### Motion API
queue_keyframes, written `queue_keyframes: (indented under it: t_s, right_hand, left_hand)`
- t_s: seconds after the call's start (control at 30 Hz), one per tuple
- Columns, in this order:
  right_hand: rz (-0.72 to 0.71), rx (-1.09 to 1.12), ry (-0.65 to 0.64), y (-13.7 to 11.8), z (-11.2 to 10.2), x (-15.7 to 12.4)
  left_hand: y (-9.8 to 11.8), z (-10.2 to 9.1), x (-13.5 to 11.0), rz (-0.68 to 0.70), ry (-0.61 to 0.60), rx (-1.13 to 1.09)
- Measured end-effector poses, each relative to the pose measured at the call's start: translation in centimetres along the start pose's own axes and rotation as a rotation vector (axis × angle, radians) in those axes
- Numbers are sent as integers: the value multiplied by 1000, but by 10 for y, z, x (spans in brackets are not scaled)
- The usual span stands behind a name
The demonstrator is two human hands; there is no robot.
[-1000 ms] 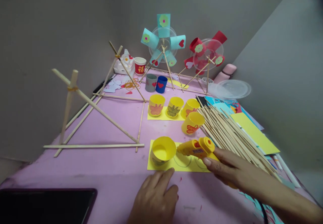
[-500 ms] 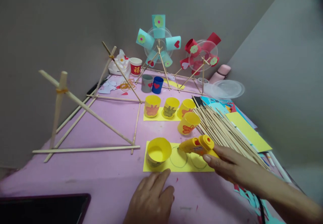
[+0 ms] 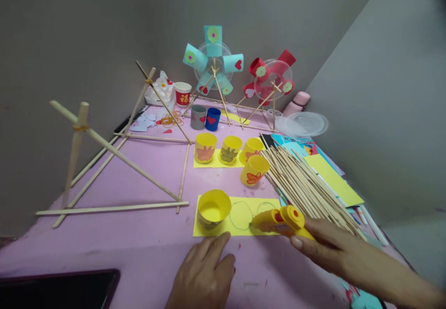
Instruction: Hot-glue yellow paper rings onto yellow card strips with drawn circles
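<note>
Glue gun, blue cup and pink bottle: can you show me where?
Glue gun (image 3: 283,222): head view, yellow body.
Blue cup (image 3: 215,120): head view, front wall beside heart.
Pink bottle (image 3: 292,108): head view, pink body.

Over the near card (image 3: 242,217), the right hand (image 3: 324,241) holds a glue gun (image 3: 278,220); the left hand (image 3: 205,267) is at its near edge, a cup (image 3: 213,210) on its left end.

red-and-white cup (image 3: 183,94): 福 in gold | yellow glue gun (image 3: 286,221): label (image 3: 280,228) too small to read
</note>
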State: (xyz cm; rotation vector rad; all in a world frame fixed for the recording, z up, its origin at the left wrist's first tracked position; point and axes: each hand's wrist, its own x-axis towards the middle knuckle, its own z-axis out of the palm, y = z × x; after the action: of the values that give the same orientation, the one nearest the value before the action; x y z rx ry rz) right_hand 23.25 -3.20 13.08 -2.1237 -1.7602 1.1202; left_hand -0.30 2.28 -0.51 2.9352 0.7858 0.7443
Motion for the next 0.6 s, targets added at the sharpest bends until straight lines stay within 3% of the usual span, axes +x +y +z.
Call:
queue_keyframes:
  t_s: [0.2,0.4,0.6]
  right_hand:
    - [-20,179,47,-5,7,0]
    - [-92,207,97,-4,12,-6]
    - [-214,501,-38,-3,15,-18]
  left_hand:
    - [-3,0,0,2,0,13]
    - [-9,0,1,55,27,31]
    - [-11,1,1,103,73,84]
